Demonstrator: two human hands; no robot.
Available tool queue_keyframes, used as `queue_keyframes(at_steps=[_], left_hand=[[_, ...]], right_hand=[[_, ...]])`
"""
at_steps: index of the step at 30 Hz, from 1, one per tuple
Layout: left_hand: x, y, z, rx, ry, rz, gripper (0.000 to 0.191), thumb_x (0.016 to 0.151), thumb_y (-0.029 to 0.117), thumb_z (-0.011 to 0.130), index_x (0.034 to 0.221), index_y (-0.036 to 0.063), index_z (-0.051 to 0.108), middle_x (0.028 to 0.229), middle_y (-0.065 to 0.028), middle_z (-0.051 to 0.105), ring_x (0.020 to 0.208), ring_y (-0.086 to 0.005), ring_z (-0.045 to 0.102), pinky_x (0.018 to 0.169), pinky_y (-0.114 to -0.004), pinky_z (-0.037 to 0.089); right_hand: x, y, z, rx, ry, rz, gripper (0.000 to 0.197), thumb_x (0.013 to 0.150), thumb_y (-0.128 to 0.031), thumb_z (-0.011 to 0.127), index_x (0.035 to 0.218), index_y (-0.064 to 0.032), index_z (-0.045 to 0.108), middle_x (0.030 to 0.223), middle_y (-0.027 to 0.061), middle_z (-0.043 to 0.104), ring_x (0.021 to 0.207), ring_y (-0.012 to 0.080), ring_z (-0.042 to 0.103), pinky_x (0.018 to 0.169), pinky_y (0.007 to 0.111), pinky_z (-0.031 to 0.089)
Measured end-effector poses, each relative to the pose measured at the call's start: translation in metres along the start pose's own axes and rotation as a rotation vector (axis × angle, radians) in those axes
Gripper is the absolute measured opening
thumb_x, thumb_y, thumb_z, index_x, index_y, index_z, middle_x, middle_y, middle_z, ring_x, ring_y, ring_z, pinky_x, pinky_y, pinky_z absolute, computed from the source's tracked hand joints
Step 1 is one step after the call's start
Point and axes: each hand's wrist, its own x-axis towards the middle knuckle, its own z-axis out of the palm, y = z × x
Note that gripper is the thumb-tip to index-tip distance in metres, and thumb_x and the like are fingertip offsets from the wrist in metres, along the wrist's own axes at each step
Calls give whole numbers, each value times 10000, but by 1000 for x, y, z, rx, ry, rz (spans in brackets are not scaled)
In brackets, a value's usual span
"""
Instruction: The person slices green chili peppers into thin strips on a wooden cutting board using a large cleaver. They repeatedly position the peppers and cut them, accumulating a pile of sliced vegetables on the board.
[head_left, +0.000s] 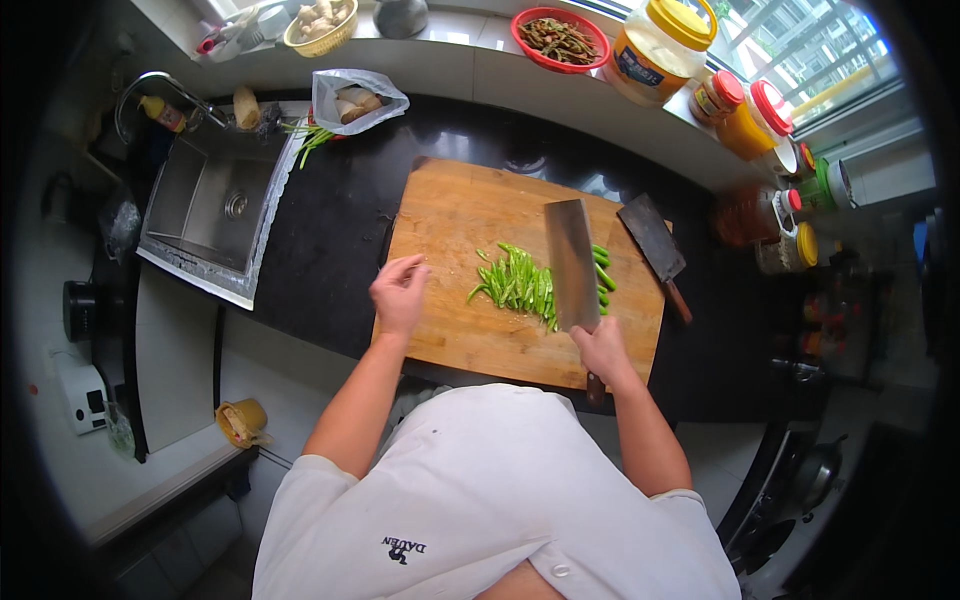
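My right hand (606, 351) grips a Chinese cleaver (570, 262) near the base of its blade, with the end of the wooden handle showing below the fist. The broad blade covers part of a row of green pepper pieces. Left of it, sliced green peppers (517, 279) form a loose pile on the wooden cutting board (465, 202). Larger green pepper pieces (604, 270) show along the blade's right side. Over the board's left edge, my left hand (397, 294) has loosely bent fingers, a gap beside the thumb and nothing visible in it.
A second cleaver (652, 238) lies across the board's right edge, its handle over the black countertop (330, 247). A steel sink (210, 202) is at left. Behind the board are a plastic bag of root vegetables (360, 101), a red basket (561, 41) and several jars (750, 127).
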Motion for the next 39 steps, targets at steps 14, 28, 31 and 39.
queue_keyframes(at_steps=[14, 28, 31, 39], left_hand=[[-50, 4, -43, 233, 71, -120, 153, 818, 9, 629, 953, -60, 646, 885, -49, 618, 706, -84, 594, 626, -202, 487], [-52, 41, 86, 686, -605, 301, 363, 747, 73, 692, 1097, 23, 612, 988, -151, 618, 865, -239, 620, 721, -305, 518], [-53, 60, 140, 865, -789, 485, 555, 706, 93, 701, 1228, 58, 516, 1115, -160, 562, 1037, -326, 536, 858, -384, 472], [-46, 43, 211, 1135, -998, 591, 559, 668, 147, 696, 1186, 93, 492, 1150, -150, 514, 1098, -326, 484, 911, -408, 412]], right_hand=[[43, 6, 59, 83, -558, 115, 223, 766, -124, 596, 684, 80, 557, 500, 122, 517, 357, 191, 489, 336, 343, 361], [-3, 35, -88, 666, -210, 189, 187, 840, -71, 579, 677, -44, 493, 507, -18, 415, 373, 79, 384, 351, 259, 339], [-8, 42, -97, 627, -72, 176, 166, 844, -77, 580, 696, -34, 517, 514, -21, 420, 377, 75, 386, 352, 257, 340], [-21, 71, -102, 812, -34, 152, 145, 847, -67, 592, 721, -17, 544, 550, -22, 444, 380, 63, 383, 352, 252, 328]])
